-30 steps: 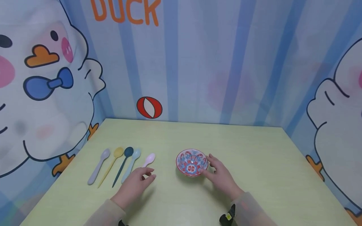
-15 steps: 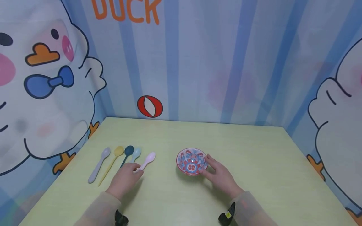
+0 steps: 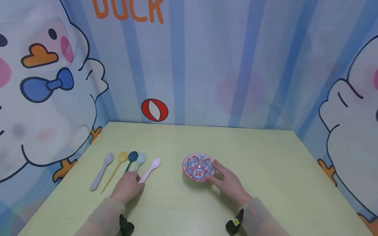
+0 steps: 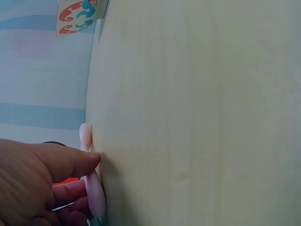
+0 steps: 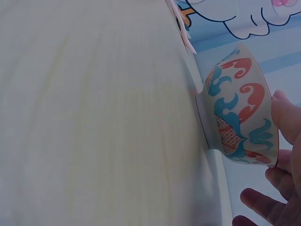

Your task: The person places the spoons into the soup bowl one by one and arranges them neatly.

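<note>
Left hand (image 3: 126, 187): pinching pink spoon (image 3: 151, 168). Right hand (image 3: 230, 185): thumb and finger gripping patterned bowl (image 3: 198, 167). Step, apparently: spoon pickup; next calls for clean lift.

Left hand (image 3: 127, 187) pinching pink spoon (image 3: 150, 170), right hand (image 3: 229, 184) holding patterned bowl (image 3: 198, 167), four other spoons (image 3: 122, 157) farther left, pale table (image 3: 265, 167)

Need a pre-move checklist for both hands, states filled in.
1. Left hand on the pink spoon: ok, thumb and fingers on opposite sides.
2. Grip firm enough to lift: cannot tell.
3. Pink spoon clear of the light blue spoon: cannot tell, the left hand hides the latter's lower end.
4. Right hand at the bowl rim: ok.
5. Bowl upright on the table: ok.
6. Bowl empty: ok.
</note>
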`<state>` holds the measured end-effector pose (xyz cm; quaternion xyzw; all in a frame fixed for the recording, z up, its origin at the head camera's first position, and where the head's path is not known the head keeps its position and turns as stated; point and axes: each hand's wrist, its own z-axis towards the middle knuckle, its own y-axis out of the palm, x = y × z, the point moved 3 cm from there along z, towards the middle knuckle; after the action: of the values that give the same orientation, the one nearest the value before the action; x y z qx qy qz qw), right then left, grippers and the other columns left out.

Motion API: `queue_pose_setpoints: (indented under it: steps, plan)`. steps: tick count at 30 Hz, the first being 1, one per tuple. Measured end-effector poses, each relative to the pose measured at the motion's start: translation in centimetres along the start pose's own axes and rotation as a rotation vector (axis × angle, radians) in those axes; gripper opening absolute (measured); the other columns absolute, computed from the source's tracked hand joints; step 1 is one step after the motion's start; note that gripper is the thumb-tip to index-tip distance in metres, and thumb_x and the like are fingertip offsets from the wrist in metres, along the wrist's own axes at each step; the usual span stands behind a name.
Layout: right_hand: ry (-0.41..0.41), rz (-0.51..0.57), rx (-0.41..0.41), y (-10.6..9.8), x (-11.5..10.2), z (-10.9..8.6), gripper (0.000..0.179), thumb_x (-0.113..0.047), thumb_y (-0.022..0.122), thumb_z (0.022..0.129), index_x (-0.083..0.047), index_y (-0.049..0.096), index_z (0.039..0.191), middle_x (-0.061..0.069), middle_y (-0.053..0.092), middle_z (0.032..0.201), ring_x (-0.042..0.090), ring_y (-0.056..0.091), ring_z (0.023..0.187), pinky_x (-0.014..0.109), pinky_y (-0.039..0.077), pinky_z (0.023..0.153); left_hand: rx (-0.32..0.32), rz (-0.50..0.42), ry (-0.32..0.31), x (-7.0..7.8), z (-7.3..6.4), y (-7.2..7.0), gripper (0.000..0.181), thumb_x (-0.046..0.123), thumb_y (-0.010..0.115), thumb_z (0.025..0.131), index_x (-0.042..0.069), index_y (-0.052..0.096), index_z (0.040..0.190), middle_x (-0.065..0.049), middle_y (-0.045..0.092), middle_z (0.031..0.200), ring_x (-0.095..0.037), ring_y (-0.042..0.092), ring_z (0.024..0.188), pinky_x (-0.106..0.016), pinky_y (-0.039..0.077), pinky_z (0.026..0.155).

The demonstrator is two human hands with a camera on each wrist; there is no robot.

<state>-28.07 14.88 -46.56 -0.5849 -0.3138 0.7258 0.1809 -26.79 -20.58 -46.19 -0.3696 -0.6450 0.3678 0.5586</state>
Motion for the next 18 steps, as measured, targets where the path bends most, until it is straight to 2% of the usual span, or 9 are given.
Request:
queue_pose_setpoints:
  steps: [10, 18]
  plan:
    - [0.002, -0.011, 0.007, 0.04, -0.01, 0.08, 0.066, -0.039, 0.065, 0.09, -0.01, 0.042, 0.145, 0.003, 0.031, 0.154, 0.034, 0.027, 0.14, 0.054, 0.024, 0.111, -0.012, 0.001, -0.013, -0.01, -0.1, -0.19, 0.018, 0.016, 0.066, 0.083, 0.0, 0.061, 0.089, -0.007, 0.054, 0.075, -0.021, 0.05, 0.066, -0.033, 0.041, 0.058]
    - [0.006, -0.011, 0.004, -0.04, 0.01, 0.15, 0.068, -0.04, 0.066, 0.089, -0.011, 0.041, 0.146, 0.003, 0.03, 0.154, 0.034, 0.027, 0.14, 0.054, 0.023, 0.111, -0.015, -0.006, -0.019, 0.33, -0.2, -0.21, 0.02, 0.017, 0.067, 0.083, 0.0, 0.062, 0.092, -0.005, 0.056, 0.075, -0.021, 0.05, 0.066, -0.033, 0.042, 0.059]
